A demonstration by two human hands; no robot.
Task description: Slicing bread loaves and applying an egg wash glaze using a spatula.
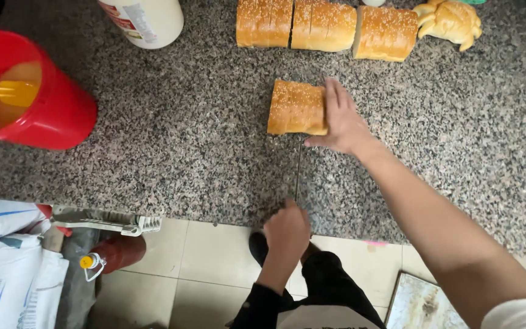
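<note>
A sesame-topped bread piece lies on the speckled granite counter. My right hand grips its right end, fingers over the top and thumb on the near side. My left hand is a closed fist at the counter's front edge. A thin knife, its blade seen edge-on, runs from that fist up to the bread's near side.
Three more bread pieces sit in a row at the back, beside a crab-shaped bun. A red bucket of orange liquid and a white bottle stand at the left. Below are white sacks, a red bottle and a tiled floor.
</note>
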